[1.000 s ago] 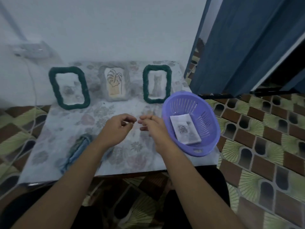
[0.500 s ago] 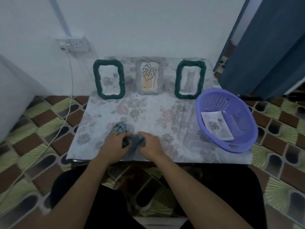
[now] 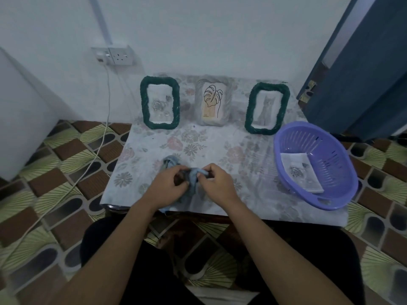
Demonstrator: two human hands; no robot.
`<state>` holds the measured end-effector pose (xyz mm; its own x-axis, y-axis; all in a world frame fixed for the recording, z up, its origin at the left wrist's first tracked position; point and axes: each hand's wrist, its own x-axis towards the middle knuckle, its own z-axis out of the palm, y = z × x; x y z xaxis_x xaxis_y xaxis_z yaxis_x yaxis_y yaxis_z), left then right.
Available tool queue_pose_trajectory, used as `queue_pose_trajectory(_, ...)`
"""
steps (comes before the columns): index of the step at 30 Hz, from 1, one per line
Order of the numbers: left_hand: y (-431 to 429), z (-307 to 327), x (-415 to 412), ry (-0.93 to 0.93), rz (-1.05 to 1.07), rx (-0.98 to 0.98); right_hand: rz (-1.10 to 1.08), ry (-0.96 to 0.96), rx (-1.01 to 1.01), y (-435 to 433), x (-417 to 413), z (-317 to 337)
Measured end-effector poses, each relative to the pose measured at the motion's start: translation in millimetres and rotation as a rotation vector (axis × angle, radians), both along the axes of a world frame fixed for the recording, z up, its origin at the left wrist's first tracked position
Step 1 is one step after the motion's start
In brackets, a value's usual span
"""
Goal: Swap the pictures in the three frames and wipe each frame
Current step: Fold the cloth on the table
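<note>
Left hand (image 3: 169, 188) and right hand (image 3: 217, 186) are both on one blue-grey cloth (image 3: 192, 176). The fingers of each are curled round it, with the right thumb and forefinger pinching a fold at the top. The two hands are just beside each other. The cloth is bunched, with one end poking out behind the left hand and one corner hanging at the table's near edge. The hands sit close to that near edge, left of centre.

The table (image 3: 220, 148) has a floral cover, and bare surface lies open between the hands and the back row.

Three frames stand upright along the far edge by the wall, apart from each other:
- The left green frame (image 3: 144, 102) holds a rose picture.
- The grey frame (image 3: 198, 102) in the middle holds a leaf line drawing.
- The right green frame (image 3: 249, 111) holds a cat picture.

One purple basket (image 3: 337, 155) is at the right front corner, its rim at the table's edge. Loose prints (image 3: 301, 173) lie inside with a rose on top; their count is unclear.

One wall socket (image 3: 114, 55) has a cable (image 3: 103, 137) running down over the tiled floor on the left. A blue door (image 3: 363, 73) is at the right.
</note>
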<state>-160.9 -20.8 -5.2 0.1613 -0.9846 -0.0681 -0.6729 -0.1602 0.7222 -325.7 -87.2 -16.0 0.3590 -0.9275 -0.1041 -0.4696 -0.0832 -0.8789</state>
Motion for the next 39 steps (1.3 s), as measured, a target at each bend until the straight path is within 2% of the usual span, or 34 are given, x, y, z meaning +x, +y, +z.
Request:
queue_pose_trajectory(3,3,12,-7,0.161,-0.050,0.017,-0.052,-0.067,0.001,-6,-2,21)
queue_pose_trajectory(6,0,15,-14,0.178,-0.044,0.008,-0.066,-0.152,-0.038,-13,-5,40)
queue_pose_trajectory(9,-7,22,-19,0.195,0.038,-0.120,-0.061,-0.202,-0.088,-20,-11,61)
queue_pose_trajectory(13,-15,42,-19,0.323,0.149,-0.305,-0.104,-0.276,-0.153,-27,-23,86)
queue_pose_trajectory(16,-20,61,-24,0.495,0.200,-0.359,-0.165,-0.283,-0.138,-34,-32,95)
queue_pose_trajectory(19,-26,82,-31,0.571,0.222,-0.386,-0.186,-0.301,-0.110,-37,-38,99)
queue_pose_trajectory(21,-30,95,-36,0.544,0.196,-0.410,-0.163,-0.336,-0.091,-34,-40,101)
queue_pose_trajectory(26,-36,122,-48,0.262,0.183,-0.454,0.066,-0.492,-0.121,-28,-45,104)
queue_pose_trajectory(29,-37,130,-53,0.168,0.216,-0.454,0.133,-0.440,-0.202,-23,-47,102)
queue_pose_trajectory(34,-37,136,-55,0.159,0.201,-0.408,0.150,-0.323,-0.261,-19,-45,97)
queue_pose_trajectory(39,-35,134,-52,0.226,0.140,-0.414,0.051,-0.274,-0.341,-27,-42,96)
